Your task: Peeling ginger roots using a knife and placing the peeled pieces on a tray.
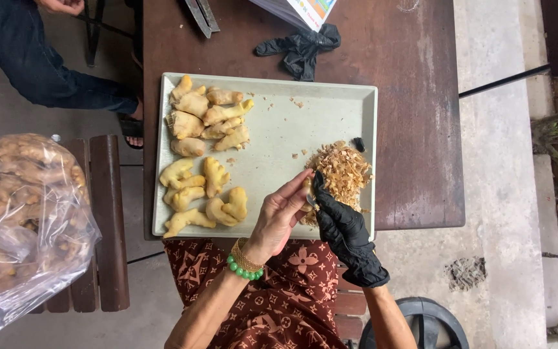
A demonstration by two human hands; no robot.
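Pale metal tray (330, 106) on the brown table (414, 129) anchors the head view: over its near right corner the bare left hand (278, 216) pinches a small ginger piece (306, 187), fingers narrow around it, while the black-gloved right hand (343, 226) closes on something at that piece (likely a small blade, mostly hidden). Both work just beside the peel heap (342, 171), probably so scrapings drop there, with peeled ginger (205, 155) kept apart at the tray's left.

Both hands, left hand (278, 216) bare and right hand (345, 229) gloved, hold ginger (307, 187) over tray (279, 129).
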